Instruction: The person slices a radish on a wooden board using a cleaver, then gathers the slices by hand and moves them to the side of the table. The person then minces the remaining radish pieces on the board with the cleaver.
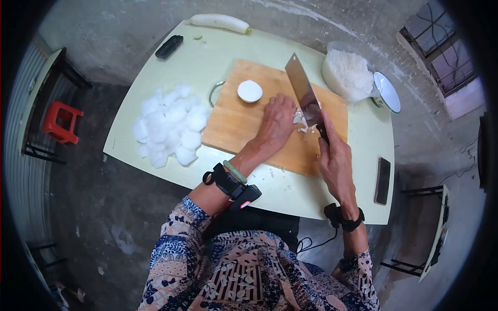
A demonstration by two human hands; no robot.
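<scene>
A wooden cutting board [236,122] lies on the pale table. My right hand [336,161] grips the dark handle of a cleaver [304,88], its broad blade upright over chopped white radish pieces [300,119]. Bent and pressed together, the fingers of my left hand [280,118] rest on the board against these pieces, left of the blade; they partly hide what they hold. A round white radish chunk [250,91] sits on the board beyond my left hand. Left of the board is a heap of white radish slices [171,124].
At the back lie a whole white radish [220,22] and a black object [169,47]. A clear tub of shredded white radish [347,75] and a white bowl [386,93] stand at right. A phone [382,180] lies near the right edge. A red stool [62,123] is leftward.
</scene>
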